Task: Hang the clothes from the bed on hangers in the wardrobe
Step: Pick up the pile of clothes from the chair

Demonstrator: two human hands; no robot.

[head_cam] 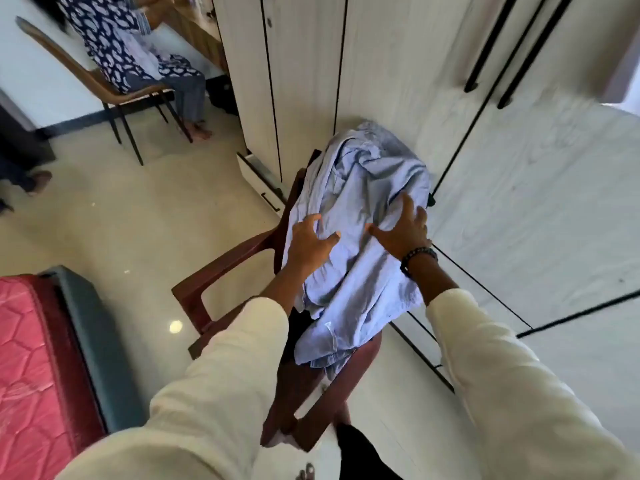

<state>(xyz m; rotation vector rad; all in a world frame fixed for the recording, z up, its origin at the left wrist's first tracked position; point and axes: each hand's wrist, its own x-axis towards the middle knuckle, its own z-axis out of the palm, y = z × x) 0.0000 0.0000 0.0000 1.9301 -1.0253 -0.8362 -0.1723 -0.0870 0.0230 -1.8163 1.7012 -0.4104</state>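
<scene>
A crumpled light-blue shirt [360, 216] lies heaped over a dark red plastic chair [221, 268] in front of the white wardrobe [381, 64]. My left hand [310, 242] rests on the shirt's left side with its fingers spread. My right hand [403, 230], with a bead bracelet at the wrist, lies on the shirt's right side, fingers spread too. Neither hand has cloth gathered in it. The wardrobe doors are closed. No hanger shows.
The bed's pink mattress [24, 358] and dark frame fill the lower left. A seated person [138, 53] on a brown chair is at the upper left, by a glossy tiled floor [121, 220]. A low drawer [259, 178] stands slightly out beside the chair.
</scene>
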